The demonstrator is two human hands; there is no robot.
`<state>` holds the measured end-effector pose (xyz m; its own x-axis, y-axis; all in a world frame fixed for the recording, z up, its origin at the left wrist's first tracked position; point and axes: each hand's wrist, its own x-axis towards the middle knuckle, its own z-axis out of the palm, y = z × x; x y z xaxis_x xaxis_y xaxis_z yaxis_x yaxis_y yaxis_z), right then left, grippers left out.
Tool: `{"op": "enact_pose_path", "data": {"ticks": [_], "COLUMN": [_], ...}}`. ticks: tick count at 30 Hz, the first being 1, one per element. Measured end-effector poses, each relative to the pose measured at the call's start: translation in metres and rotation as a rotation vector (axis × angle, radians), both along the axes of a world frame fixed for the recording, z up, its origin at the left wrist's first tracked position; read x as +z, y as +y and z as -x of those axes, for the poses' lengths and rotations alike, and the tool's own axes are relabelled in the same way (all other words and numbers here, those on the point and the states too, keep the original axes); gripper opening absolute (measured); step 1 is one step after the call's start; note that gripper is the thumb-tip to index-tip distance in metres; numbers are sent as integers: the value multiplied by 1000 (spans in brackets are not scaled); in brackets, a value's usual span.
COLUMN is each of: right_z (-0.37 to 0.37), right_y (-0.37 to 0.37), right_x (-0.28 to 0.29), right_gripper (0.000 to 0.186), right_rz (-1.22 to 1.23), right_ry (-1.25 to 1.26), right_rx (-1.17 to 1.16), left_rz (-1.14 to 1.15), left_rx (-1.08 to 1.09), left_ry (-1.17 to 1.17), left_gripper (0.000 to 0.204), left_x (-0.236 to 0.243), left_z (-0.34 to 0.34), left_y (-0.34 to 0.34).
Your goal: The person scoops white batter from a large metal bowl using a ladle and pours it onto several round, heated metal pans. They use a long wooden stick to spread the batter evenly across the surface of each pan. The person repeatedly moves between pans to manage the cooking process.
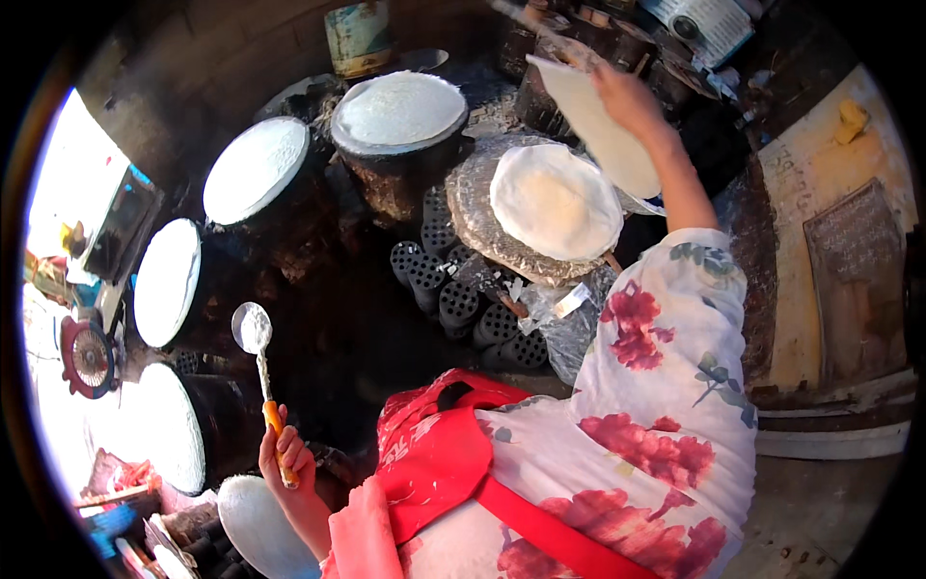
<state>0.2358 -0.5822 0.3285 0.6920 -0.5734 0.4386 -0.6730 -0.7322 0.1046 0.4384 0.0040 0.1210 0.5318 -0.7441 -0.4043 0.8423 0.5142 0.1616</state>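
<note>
My left hand [287, 456] is closed round the orange handle of a ladle [255, 330], held upright with white paste in its bowl. At the upper right my reaching right hand [625, 99] grips a thin, pale round pancake [590, 121], which hangs tilted on edge. A blurred, pale stick-like shape [545, 34] runs up and left from this hand; I cannot tell whether it is held too. Just below, another white pancake [557, 203] with a yellowish middle lies on a round, crusted stand [471, 207].
White-topped round griddles curve round my left side, including one at the back [397, 111] and one farther left [256, 170]. Several black coal briquettes with holes [458, 304] stand beneath the stand. A plastic bag [569, 338] lies beside them. A small fan [87, 355] stands far left.
</note>
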Motion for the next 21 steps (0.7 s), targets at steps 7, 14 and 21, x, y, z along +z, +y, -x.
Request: {"op": "enact_pose_path", "data": {"ticks": [7, 14, 21], "right_z": [55, 71, 25], "right_y": [-14, 30, 26], "right_x": [-246, -330, -327], "right_gripper": [19, 15, 17], "right_rz": [-271, -335, -304], "right_ry": [218, 45, -34], "right_rx": [-97, -36, -20], "left_rz": [-36, -78, 102], "left_rx": [29, 147, 327], "left_ry": [56, 106, 137], "left_gripper": [37, 40, 43], "left_x": [8, 13, 4], "left_z": [32, 66, 92], "left_y": [-45, -45, -33]}}
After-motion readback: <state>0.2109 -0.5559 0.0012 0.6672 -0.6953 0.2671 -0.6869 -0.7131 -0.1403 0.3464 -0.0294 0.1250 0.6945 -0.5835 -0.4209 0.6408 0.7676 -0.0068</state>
